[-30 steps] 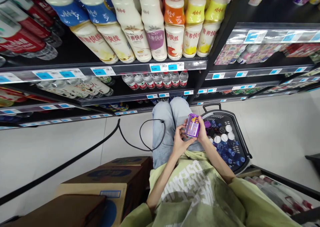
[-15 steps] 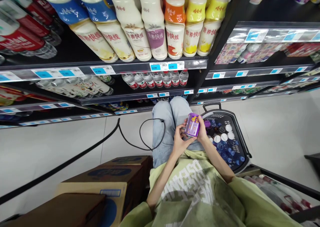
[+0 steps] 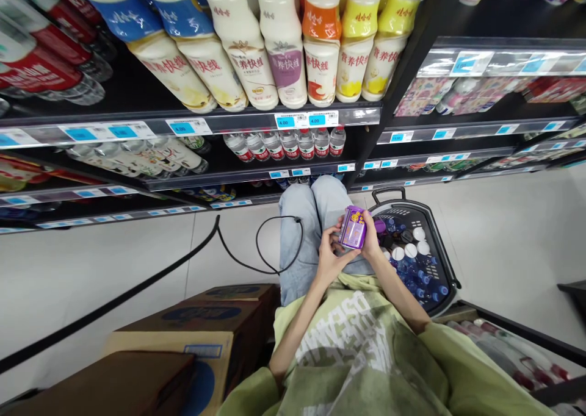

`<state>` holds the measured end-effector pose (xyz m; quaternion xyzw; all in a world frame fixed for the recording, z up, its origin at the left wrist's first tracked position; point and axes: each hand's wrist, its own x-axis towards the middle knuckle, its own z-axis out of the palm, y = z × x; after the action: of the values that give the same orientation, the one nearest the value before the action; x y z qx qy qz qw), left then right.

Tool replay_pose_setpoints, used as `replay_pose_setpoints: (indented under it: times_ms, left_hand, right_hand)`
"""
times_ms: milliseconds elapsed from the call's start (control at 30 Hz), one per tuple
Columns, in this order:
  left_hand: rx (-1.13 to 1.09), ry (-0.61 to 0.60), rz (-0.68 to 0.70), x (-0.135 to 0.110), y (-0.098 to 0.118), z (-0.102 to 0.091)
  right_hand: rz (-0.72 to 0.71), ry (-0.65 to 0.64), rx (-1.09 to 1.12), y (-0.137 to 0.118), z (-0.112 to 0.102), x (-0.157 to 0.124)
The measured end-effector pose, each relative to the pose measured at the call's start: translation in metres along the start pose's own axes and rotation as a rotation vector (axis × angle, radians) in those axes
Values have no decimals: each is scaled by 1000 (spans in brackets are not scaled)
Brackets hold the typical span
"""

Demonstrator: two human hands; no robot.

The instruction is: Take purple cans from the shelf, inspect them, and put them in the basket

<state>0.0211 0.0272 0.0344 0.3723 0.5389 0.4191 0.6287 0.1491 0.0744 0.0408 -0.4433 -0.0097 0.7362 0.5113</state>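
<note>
A purple bottle (image 3: 352, 227) with a yellow picture on its label is held in both hands in front of my knees. My left hand (image 3: 330, 257) cups it from below and the left, fingers curled round it. My right hand (image 3: 372, 239) grips its right side, near the purple cap. Just to the right on the floor stands a black shopping basket (image 3: 446, 263) filled with several bottles with blue, white and black caps.
Store shelves (image 3: 238, 122) ahead carry rows of milk-drink bottles above and small water bottles below, with blue price tags. Cardboard boxes (image 3: 201, 337) stand at the lower left. A black cable (image 3: 256, 245) loops over the white floor. Another rack of bottles (image 3: 508, 349) lies at lower right.
Almost nothing differs; the view has shifted very slightly and the bottle stays in both hands at the same spot.
</note>
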Motion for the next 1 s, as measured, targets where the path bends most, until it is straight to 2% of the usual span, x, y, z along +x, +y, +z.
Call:
replay_pose_setpoints:
  times_ms: [300, 1000]
  left_hand:
    - [6, -24, -6, 0, 0, -1]
    - [20, -5, 6, 0, 4, 0]
  right_hand:
    - [44, 10, 40, -2, 4, -1]
    - [17, -9, -25, -3, 2, -1]
